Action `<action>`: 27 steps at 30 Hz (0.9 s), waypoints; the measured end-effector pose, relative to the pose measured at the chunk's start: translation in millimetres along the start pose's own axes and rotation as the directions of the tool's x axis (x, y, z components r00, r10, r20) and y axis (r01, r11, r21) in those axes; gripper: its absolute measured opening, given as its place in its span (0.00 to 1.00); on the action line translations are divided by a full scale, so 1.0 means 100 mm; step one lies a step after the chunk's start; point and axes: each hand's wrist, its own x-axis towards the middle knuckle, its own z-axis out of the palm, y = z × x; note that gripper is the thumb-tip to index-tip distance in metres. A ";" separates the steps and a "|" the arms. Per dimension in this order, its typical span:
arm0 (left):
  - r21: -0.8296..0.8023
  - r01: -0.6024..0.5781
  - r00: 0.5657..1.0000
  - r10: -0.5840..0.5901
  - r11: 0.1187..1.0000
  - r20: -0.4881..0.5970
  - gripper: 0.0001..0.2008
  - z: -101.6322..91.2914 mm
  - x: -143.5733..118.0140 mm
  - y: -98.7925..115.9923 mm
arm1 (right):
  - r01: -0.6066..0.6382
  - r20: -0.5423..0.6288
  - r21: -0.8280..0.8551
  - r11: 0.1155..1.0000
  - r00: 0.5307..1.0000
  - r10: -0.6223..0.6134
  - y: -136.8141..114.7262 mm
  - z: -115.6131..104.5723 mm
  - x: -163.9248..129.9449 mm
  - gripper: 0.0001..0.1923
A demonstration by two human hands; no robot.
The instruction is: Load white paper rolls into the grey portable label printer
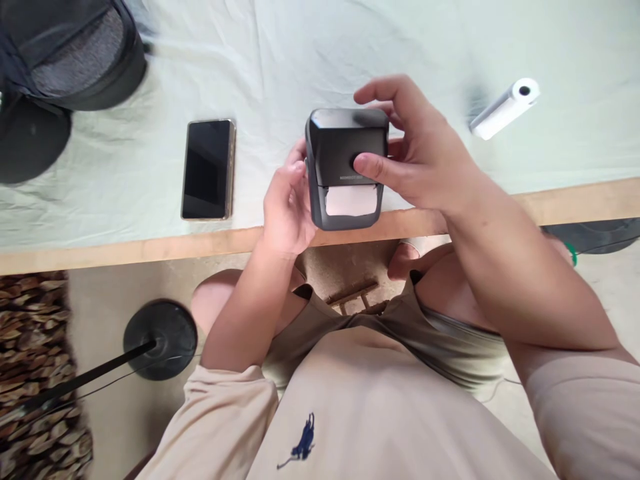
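A black smartphone (208, 169) lies on the cloth-covered surface (125, 160) at nine o'clock from the printer. The left hand (286, 207) curls its fingers around the small black label printer (346, 167) at the surface's near edge; the right hand (425, 157) grips its other side, thumb pressed on front. A white paper roll (505, 108) rests at two o'clock.

At the centre of the frame, both hands hold a small black printer (347, 167) above the desk (150, 250) edge. The left hand (286, 210) grips its left side; the right hand (420, 157) wraps its right side, thumb on the front. A phone (208, 169) lies left, a white paper roll (505, 108) upper right.
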 end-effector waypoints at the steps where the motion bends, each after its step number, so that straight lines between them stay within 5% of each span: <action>1: 0.011 -0.018 0.999 0.019 1.000 -0.029 0.05 0.00 0.01 0.00 | 0.004 -0.008 0.001 1.000 1.000 -0.004 -0.01 0.00 -0.01 0.35; 9: 0.081 0.057 0.982 -0.041 0.995 -0.182 0.17 0.03 0.01 0.03 | -0.056 -0.014 0.098 0.994 0.998 0.058 0.02 -0.02 -0.06 0.27; 15: 0.056 0.068 0.976 -0.055 0.996 -0.209 0.16 0.01 0.03 0.03 | 0.000 0.131 0.065 0.998 0.991 -0.008 0.06 -0.13 -0.09 0.43; 18: 0.043 0.057 0.984 -0.049 0.997 -0.171 0.11 0.03 0.05 0.04 | 0.107 -0.019 -0.115 0.988 0.994 -0.110 -0.03 -0.11 -0.10 0.37; 21: 0.035 0.078 0.980 -0.070 0.996 -0.185 0.16 0.08 0.03 0.06 | 0.138 -0.292 -0.273 0.952 0.931 -0.219 -0.15 -0.03 -0.08 0.19; 24: 0.089 0.122 0.966 -0.098 0.989 -0.240 0.23 0.12 0.00 0.09 | 0.196 -0.440 -0.167 0.966 0.862 -0.251 -0.25 0.06 -0.06 0.13; 27: 0.128 0.138 0.960 -0.101 0.982 -0.262 0.24 0.12 -0.03 0.08 | 0.241 -0.413 0.000 0.971 0.884 -0.219 -0.29 0.09 -0.05 0.14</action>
